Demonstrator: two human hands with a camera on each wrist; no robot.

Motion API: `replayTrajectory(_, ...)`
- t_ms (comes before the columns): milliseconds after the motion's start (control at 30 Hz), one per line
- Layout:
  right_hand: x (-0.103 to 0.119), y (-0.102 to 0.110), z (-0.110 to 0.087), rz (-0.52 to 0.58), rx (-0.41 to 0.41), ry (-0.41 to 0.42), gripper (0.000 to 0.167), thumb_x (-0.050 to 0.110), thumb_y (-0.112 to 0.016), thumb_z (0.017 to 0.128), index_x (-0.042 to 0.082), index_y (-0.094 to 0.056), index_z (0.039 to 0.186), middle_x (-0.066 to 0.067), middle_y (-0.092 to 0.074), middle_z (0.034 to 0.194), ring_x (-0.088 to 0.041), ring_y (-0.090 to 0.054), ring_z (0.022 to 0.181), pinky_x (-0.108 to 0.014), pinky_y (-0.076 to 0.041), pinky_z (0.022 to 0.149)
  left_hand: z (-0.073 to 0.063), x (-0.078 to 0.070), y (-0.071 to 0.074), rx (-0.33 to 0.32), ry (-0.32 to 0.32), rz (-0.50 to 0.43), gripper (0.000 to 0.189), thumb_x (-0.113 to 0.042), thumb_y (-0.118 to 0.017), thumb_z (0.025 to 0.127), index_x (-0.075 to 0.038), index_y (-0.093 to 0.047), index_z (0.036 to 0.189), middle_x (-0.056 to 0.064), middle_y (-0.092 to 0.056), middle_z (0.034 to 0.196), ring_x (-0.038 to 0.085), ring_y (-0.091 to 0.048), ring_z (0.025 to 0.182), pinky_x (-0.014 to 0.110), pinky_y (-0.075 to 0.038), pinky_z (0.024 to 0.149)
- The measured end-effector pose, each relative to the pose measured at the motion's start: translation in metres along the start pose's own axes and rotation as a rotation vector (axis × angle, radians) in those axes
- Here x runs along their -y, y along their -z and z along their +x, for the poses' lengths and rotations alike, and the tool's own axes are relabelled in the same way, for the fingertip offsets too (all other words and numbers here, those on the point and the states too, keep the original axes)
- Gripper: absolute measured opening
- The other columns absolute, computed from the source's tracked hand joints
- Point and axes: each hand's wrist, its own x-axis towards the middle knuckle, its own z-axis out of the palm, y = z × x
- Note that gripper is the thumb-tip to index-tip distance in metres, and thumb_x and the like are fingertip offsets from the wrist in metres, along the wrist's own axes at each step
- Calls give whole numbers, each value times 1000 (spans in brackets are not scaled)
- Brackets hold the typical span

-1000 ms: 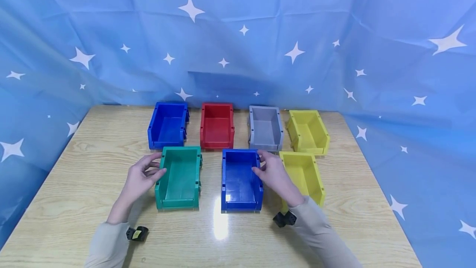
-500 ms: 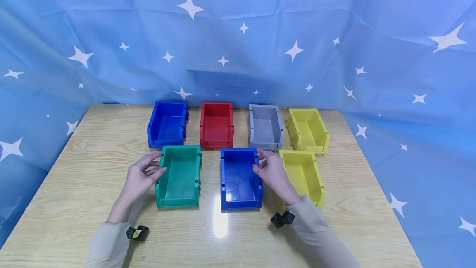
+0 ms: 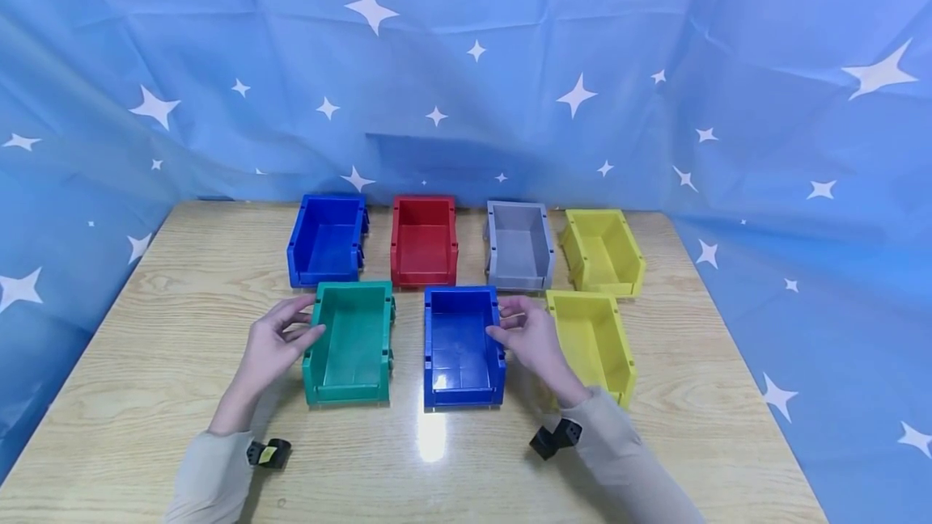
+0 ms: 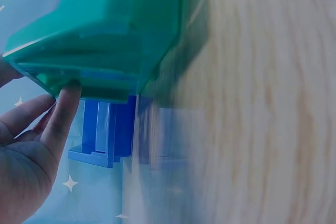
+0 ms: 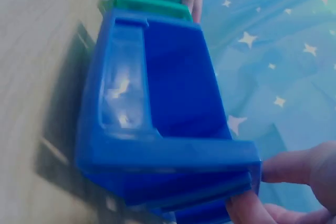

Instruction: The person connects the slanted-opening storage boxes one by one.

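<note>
In the front row, my left hand (image 3: 273, 350) pinches the left rim of a green plastic storage bin (image 3: 353, 346), thumb at the top edge and fingers against the outer wall. The left wrist view shows those fingers under the lip of the green bin (image 4: 115, 40). To its right stands a blue storage bin (image 3: 463, 354), with a narrow gap between the two. My right hand (image 3: 537, 346) grips the right rim of the blue bin. In the right wrist view, thumb and fingers sit on either side of the wall of this blue bin (image 5: 168, 153).
Behind stand another blue bin (image 3: 328, 242), a red bin (image 3: 425, 241), a grey bin (image 3: 519, 245) and a yellow bin (image 3: 603, 253). A second yellow bin (image 3: 590, 338) is just right of my right hand. A star-patterned cloth (image 3: 466, 63) hangs behind the wooden table (image 3: 146, 346).
The front blue bin has slid left, closer to the green bin, with my right hand on its rim. My left hand and the green bin have stayed in place.
</note>
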Motion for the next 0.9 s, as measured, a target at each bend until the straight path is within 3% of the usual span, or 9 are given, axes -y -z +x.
replayTrajectory(233, -2, -3, -4, 39, -31, -11, 34, 2, -77, 75, 1, -61, 105, -12, -62, 93, -24, -62, 83, -30, -57, 73, 2, 28, 1, -4, 19, -22, 43, 12, -66, 80, 13, -53, 122, 26, -54, 118, -1, -56, 89, 13, -52, 74)
replayTrajectory(667, -5, -7, -1, 105, -66, 4, 41, -8, -70, 72, -2, -63, 112, -11, -61, 88, -19, -59, 77, -21, -54, 64, 2, 34, 1, 7, 6, -4, 43, 10, -65, 81, 12, -53, 123, 24, -54, 118, 1, -57, 90, 15, -53, 73)
replayTrajectory(767, -4, -7, 0, 103, -73, 16, 42, -8, -68, 72, -3, -62, 113, -11, -60, 87, -19, -57, 76, -19, -53, 64, 2, 33, 1, 9, 17, 11, 44, 8, -66, 82, 11, -54, 123, 23, -54, 119, 6, -58, 91, 15, -53, 73)
replayTrajectory(900, -3, -7, 0, 98, -80, 17, 44, -8, -67, 72, -1, -61, 116, -10, -60, 88, -20, -56, 78, -18, -52, 65, 1, 31, 0, 1, 35, 47, 42, 6, -66, 83, 10, -54, 124, 22, -55, 119, 23, -60, 94, 14, -53, 73)
